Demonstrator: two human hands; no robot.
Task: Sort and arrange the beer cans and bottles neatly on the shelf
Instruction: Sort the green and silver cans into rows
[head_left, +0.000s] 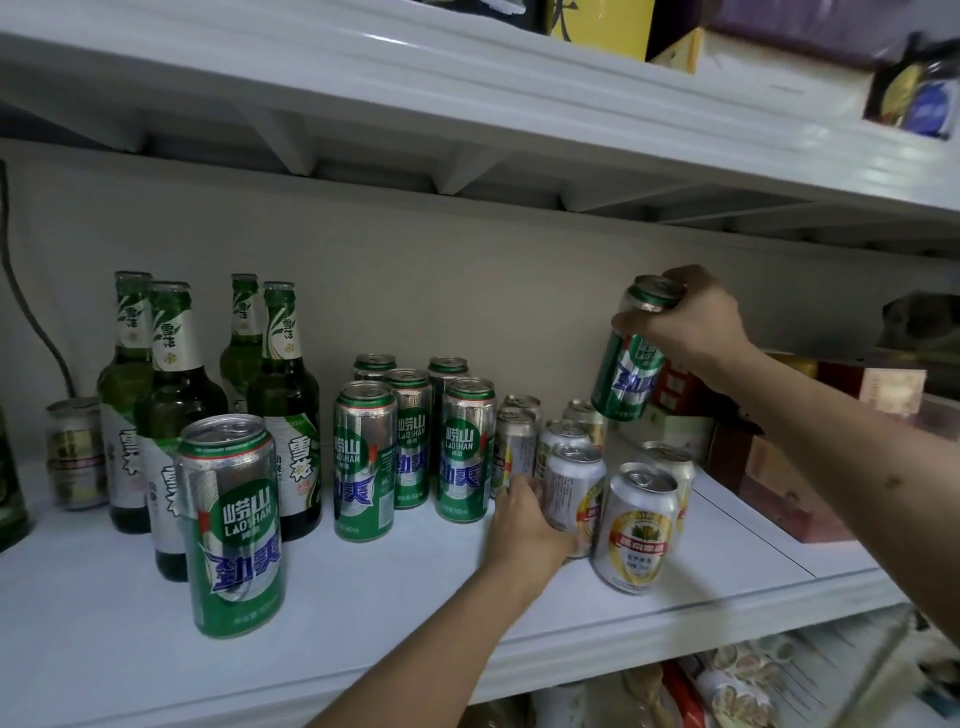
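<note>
My right hand (693, 322) grips a tall green Laoshan can (628, 374) by its top and holds it tilted in the air above the short cans. My left hand (524, 525) is wrapped around a short silver can (574, 491) with a yellow and red label, standing on the white shelf (389, 597). Several more short silver cans (636, 530) stand around it. Several tall green Laoshan cans (462, 447) stand in a group in the middle. One more tall green can (234, 525) stands alone at the front left. Several green Snow beer bottles (283, 405) stand at the left.
A small stacked can pair (75, 452) stands behind the bottles at far left. Cardboard boxes (769, 478) fill the shelf's right end. The upper shelf (467, 104) hangs low overhead with boxes on it. Packaged goods (753, 680) lie on the shelf below.
</note>
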